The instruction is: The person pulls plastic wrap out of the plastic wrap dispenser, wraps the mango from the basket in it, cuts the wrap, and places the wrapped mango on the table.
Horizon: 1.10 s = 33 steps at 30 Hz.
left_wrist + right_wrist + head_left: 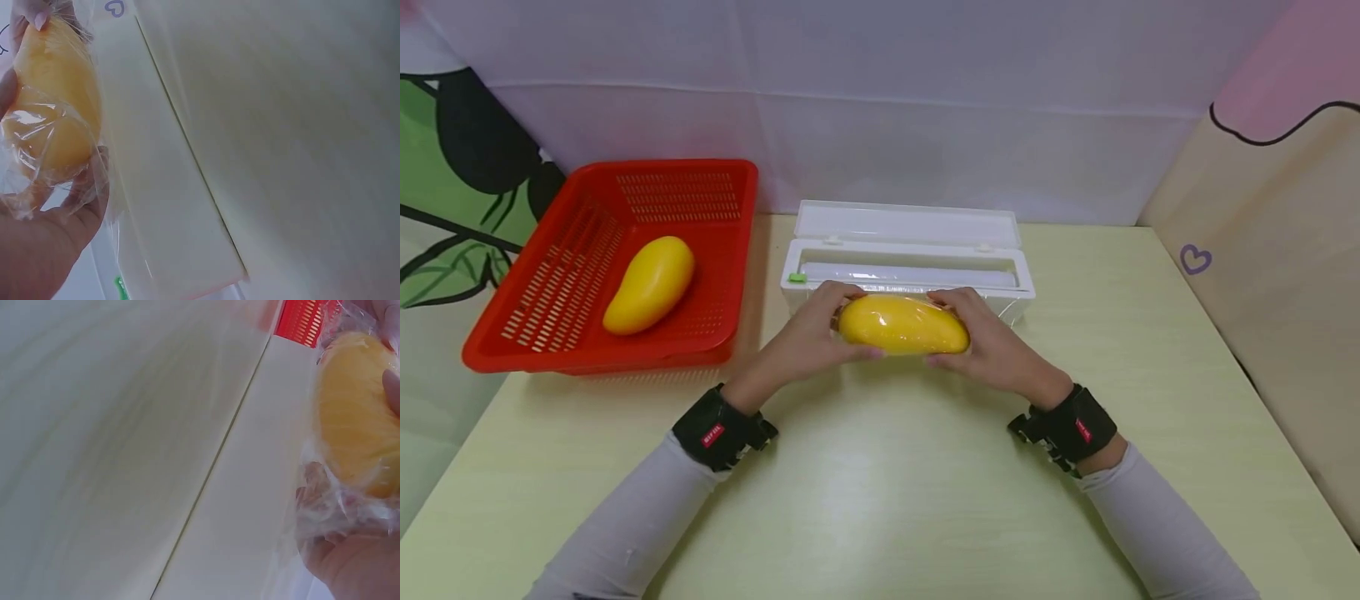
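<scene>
A yellow mango [904, 325] with clear cling film around it is held up in front of a white cling film dispenser [910, 265]. My left hand [816, 329] grips its left end, and my right hand [988, 342] grips the right end. In the left wrist view, loose, crinkled film [44, 134] covers the lower part of the mango [65, 94]. More film bunches between the fingers of the right hand [359, 562] in the right wrist view. The dispenser's lid [906, 223] stands raised at the back, and a roll shows inside.
A red plastic basket [741, 250] stands on the left of the table [910, 492], with another yellow mango [651, 283] lying in it. A small green slider [797, 277] sits at the dispenser's left end. Behind the table hangs a pale cloth [880, 150].
</scene>
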### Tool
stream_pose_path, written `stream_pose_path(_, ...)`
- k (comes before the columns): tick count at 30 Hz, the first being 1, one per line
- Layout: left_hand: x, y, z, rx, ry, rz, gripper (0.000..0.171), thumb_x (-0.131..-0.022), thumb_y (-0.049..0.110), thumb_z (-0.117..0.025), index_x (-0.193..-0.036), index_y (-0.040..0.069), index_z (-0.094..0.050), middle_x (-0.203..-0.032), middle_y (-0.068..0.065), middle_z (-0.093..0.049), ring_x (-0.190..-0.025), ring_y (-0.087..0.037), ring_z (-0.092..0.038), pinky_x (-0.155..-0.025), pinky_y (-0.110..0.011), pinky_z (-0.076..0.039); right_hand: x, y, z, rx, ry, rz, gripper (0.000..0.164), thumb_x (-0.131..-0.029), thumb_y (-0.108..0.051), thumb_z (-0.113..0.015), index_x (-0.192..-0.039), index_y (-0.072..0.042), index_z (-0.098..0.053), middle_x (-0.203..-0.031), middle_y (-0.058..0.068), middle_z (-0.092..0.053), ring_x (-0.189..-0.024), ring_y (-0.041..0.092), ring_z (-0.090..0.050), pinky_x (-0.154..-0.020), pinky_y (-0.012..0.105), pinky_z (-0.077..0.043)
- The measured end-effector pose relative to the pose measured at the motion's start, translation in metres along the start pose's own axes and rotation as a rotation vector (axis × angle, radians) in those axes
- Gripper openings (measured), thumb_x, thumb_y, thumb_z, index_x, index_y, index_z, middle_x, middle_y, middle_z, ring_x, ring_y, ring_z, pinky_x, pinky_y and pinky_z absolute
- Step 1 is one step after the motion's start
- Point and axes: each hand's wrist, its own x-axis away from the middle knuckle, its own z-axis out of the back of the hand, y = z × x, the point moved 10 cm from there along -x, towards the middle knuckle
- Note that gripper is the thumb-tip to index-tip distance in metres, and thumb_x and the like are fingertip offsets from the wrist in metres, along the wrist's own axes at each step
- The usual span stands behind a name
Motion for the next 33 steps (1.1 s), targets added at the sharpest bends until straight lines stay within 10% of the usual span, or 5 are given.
stream_pose_path(11, 0.0, -0.003, 0.003, -0.015, 0.003, 0.025, 0.073, -0.085, 0.042, -0.078, -0.14, 0.009, -0.043, -0.123, -0.003, -0.055, -0.101, -0.022, -0.055, -0.082, -0.035, -0.053, 0.002, 0.012, 0.014, -0.08, 0.063, -0.049, 0.066, -0.081, -0.025, -0.085, -0.134, -0.011, -0.049, -0.13, 0.001, -0.059, -0.112, 0.019, -0.054, -0.094, 0.044, -0.042)
stream_pose_path(33, 0.0, 0.009, 0.006, -0.22, 0.017, -0.137, 0.062, -0.085, 0.031, -0.081, -0.135, 0.006, -0.054, -0.125, -0.006, -0.052, -0.105, -0.021, -0.053, -0.089, -0.037, -0.051, -0.001, 0.017, 0.017, -0.046, 0.082, -0.06, 0.052, -0.092, -0.027, -0.073, -0.138, -0.009, -0.055, -0.12, 0.004, -0.06, -0.102, 0.018, -0.056, -0.083, 0.039, -0.05)
